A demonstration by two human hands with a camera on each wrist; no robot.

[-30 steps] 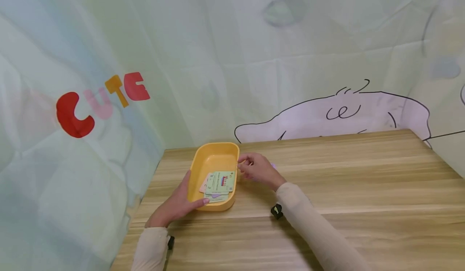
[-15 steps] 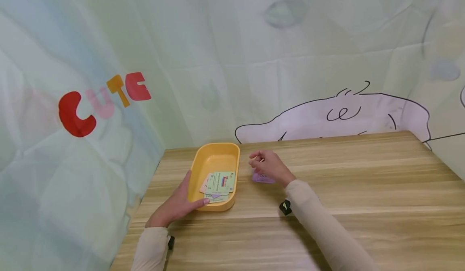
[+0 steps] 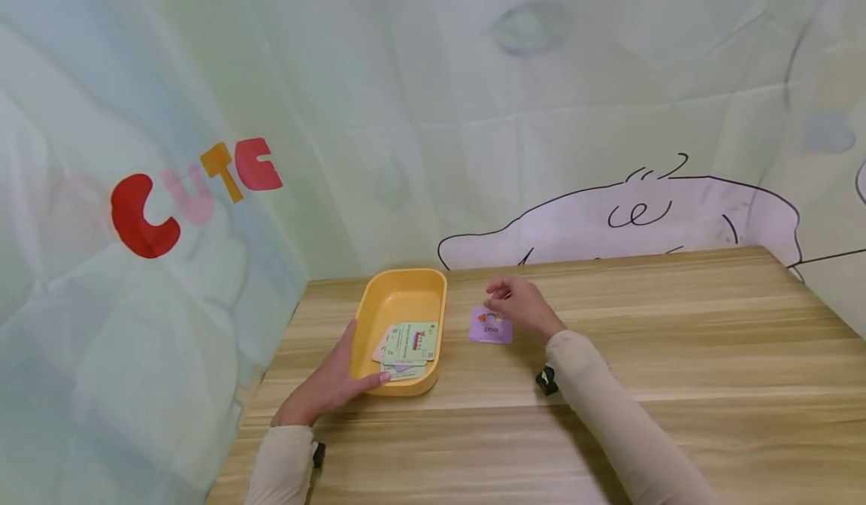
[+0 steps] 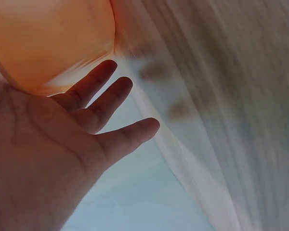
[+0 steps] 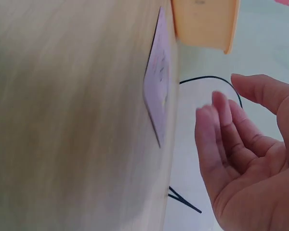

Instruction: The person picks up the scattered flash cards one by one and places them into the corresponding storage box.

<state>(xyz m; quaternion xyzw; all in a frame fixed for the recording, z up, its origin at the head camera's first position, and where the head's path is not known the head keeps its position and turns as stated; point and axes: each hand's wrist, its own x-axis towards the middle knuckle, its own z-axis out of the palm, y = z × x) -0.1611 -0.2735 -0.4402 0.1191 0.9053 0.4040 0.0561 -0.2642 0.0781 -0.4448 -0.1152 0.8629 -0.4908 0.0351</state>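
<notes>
A yellow plastic bin [image 3: 395,306] stands on the table near its back left corner. Green, pink and purple picture cards [image 3: 411,342] lie loosely overlapped in its near end. My left hand [image 3: 331,373] holds the bin's near left corner, thumb over the rim and fingers along the outside; the left wrist view shows three fingers stretched out beside the wall. Right of the bin a purple card [image 3: 490,328] with a small picture lies flat on the table. Over its far right corner hovers my right hand [image 3: 524,306], fingers loosely bent and nothing between them in the right wrist view [image 5: 250,149].
The wood-grain table [image 3: 643,355] stretches far to the right of the card. A printed curtain [image 3: 379,114] hangs along the table's back and left edges. Black straps with small mounts [image 3: 546,381] sit at both wrists.
My right hand has moved right, away from the bin's right wall, with its fingers loosening. This has uncovered the purple card on the table. The left hand and bin keep their place.
</notes>
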